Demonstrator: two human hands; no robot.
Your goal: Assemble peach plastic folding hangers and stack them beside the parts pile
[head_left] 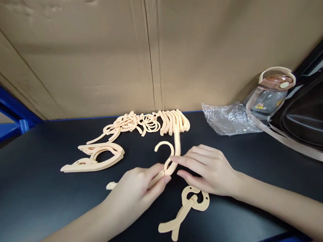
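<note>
You have the pale hanger [177, 146] in front of you, held up over the middle of the dark worktop [53, 202]. Your left hand [137, 187] pinches it near the joint, thumb against fingers; your right hand [210, 167] is loosely parted, forefinger against the raised arm and thumb apart from it. The hanger looks like light, fairly stiff plastic, smooth enough to slip a little, and its thin hook [168, 144] is probably the part easiest to snap. Hold it by the thick arms close to the joint, not by the hook. Your left hand hides most of the lower arm; only its tip shows beyond your knuckles. Your right hand overlaps the top of the loose piece [181, 216], and in the far pile [126, 121] you can't easily tell one part from another
</note>
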